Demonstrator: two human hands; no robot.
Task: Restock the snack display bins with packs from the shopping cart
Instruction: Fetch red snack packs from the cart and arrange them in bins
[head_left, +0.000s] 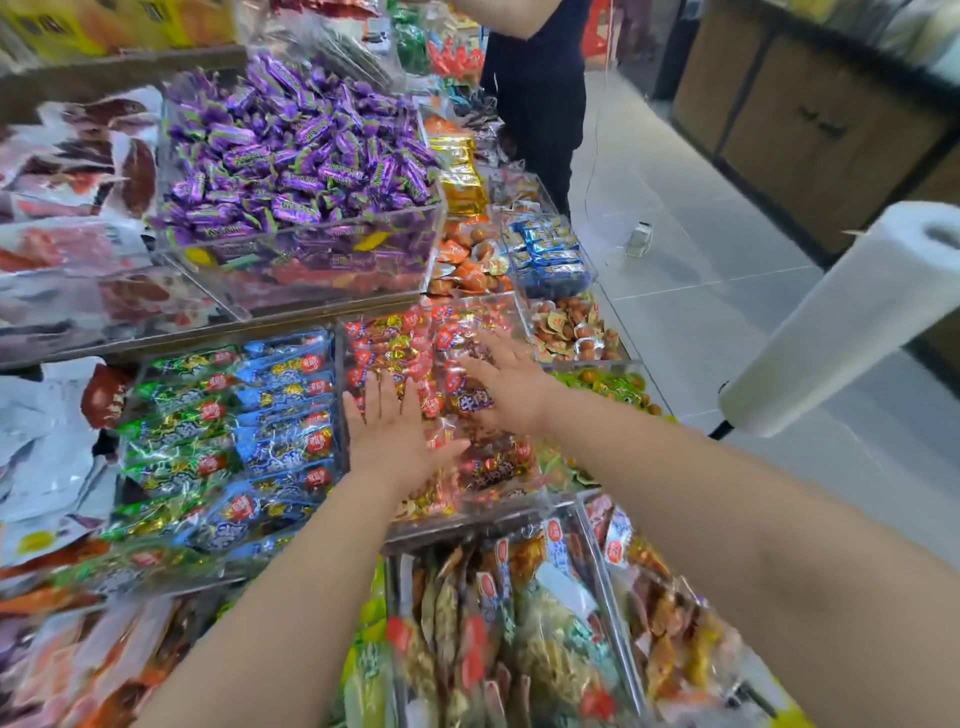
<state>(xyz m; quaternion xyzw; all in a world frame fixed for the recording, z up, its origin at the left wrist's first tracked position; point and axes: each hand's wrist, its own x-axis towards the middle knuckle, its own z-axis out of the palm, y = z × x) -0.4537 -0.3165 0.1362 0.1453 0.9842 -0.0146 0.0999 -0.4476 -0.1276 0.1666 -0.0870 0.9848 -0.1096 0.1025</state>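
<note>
A clear display bin (340, 364) in the middle of the stand holds small red and gold snack packs (395, 345). My left hand (392, 431) lies flat on the packs at the bin's near left, fingers spread, holding nothing. Further right and a little farther in, my right hand (506, 387) rests palm down with its fingers apart on the same pile. No shopping cart is in view.
Neighbouring bins hold blue and green packs (234, 431), purple candies (291, 156), blue packs (550, 249) and mixed bags (498, 623) nearest me. A roll of plastic bags (852, 317) juts in at the right. Another person (535, 88) stands at the stand's far end beside the tiled aisle.
</note>
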